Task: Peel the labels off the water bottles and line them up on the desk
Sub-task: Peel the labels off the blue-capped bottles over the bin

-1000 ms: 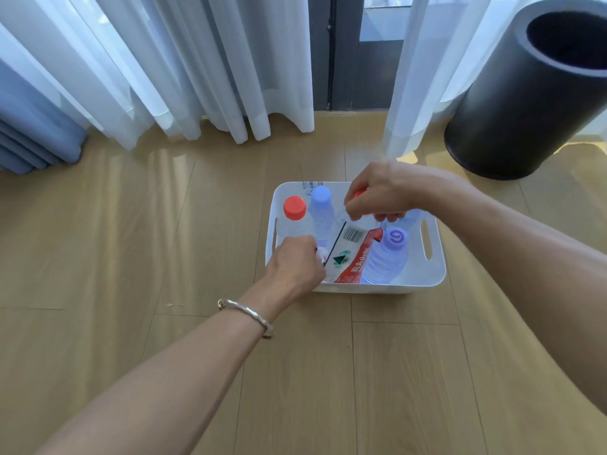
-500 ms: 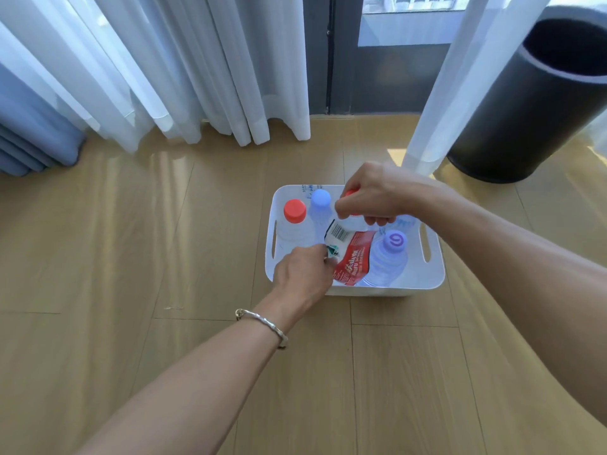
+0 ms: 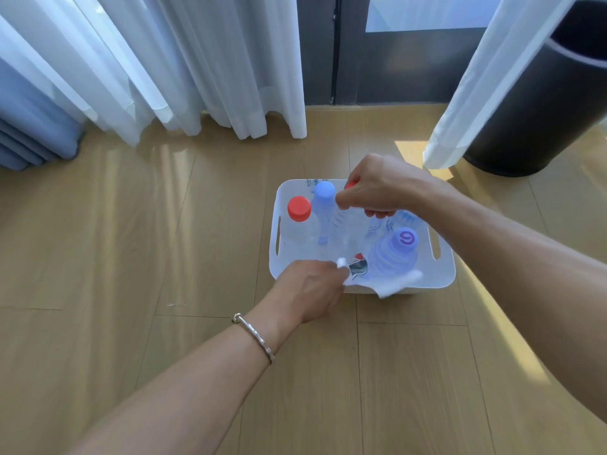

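Label-stripping step in hand: right hand (image 3: 377, 187) clamps the red-capped bottle (image 3: 350, 224) by its neck inside the basket (image 3: 440, 277), left hand (image 3: 312, 290) pinches the label (image 3: 384, 284) just below; next, discard label.

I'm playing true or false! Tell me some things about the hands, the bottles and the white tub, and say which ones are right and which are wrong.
1. The bottles stand in a white tub on the wooden floor. True.
2. The left hand grips a peeled label at the tub's near edge. True.
3. The right hand is resting flat on the floor. False: it holds the top of a bottle in the tub.
4. Every cap in view is blue. False: one bottle at the left of the tub has a red cap.
5. The left wrist wears a bracelet. True.
6. The black bin lies tipped over. False: it stands upright at the far right.
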A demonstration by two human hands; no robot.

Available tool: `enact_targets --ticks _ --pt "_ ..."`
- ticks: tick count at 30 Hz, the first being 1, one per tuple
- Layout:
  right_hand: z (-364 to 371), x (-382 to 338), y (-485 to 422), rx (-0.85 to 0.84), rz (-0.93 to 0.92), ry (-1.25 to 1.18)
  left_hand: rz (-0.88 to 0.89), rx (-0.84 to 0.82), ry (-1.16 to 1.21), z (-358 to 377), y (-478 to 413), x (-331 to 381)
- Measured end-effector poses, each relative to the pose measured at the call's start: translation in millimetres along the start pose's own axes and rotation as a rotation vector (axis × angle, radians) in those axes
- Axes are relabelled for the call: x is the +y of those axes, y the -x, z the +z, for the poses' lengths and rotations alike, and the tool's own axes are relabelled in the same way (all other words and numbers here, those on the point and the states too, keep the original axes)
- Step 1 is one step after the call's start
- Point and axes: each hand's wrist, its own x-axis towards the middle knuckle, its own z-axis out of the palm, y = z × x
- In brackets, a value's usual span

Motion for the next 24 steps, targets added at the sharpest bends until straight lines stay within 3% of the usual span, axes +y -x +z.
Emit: enact_targets --ticks 5,10,14,17,24 --pt "5.3 -2.4 0.9 -0.034 -0.005 0.043 -0.218 -0.087 -0.007 3.2 -8.8 -3.4" --pt "4.4 -6.1 2.6 -0.074 -0.016 0.030 -0.397 -0.334 -0.074 -0.1 -24.2 -1.3" --pt "7.7 -11.5 3.7 -0.095 -0.031 0.050 -0.502 -0.515 0.321 -0.7 -33.8 -5.5" --pt "3.6 -10.6 4.7 -0.068 -0.022 0.056 -0.631 -0.500 0.520 6.7 -38.8 -8.2" --pt "-12.9 -16.7 10.1 -0.034 -0.006 0.010 -0.615 -0.520 0.424 25.0 -51.2 -14.1"
